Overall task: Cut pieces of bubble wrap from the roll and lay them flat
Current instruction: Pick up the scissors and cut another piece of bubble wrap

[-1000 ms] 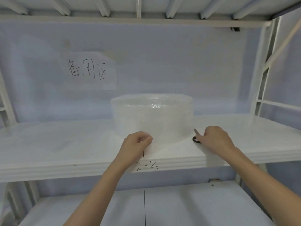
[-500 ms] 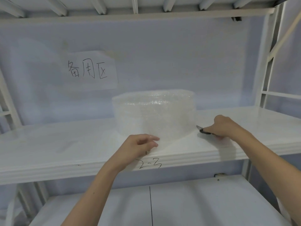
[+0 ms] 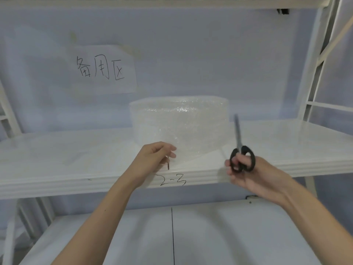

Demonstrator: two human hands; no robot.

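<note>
the white shelf (image 3: 76,159) carries the bubble wrap roll (image 3: 179,125), standing on end at its middle, a loose flap reaching the near edge. the left hand (image 3: 152,159) pinches that flap near the edge, fingers curled on it. the right hand (image 3: 254,175) grips black scissors (image 3: 241,150) just right of the roll, blades up and seemingly closed. to cut well, pull the flap taut and straight first, then cut square across. a paper sign (image 3: 101,68) on the far wall reads "备用区"; the shelf lip is marked "2-3" (image 3: 172,181).

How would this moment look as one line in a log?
left hand: pinches wrap end | right hand: holds scissors, blades up | roll: on shelf, uncut
</note>
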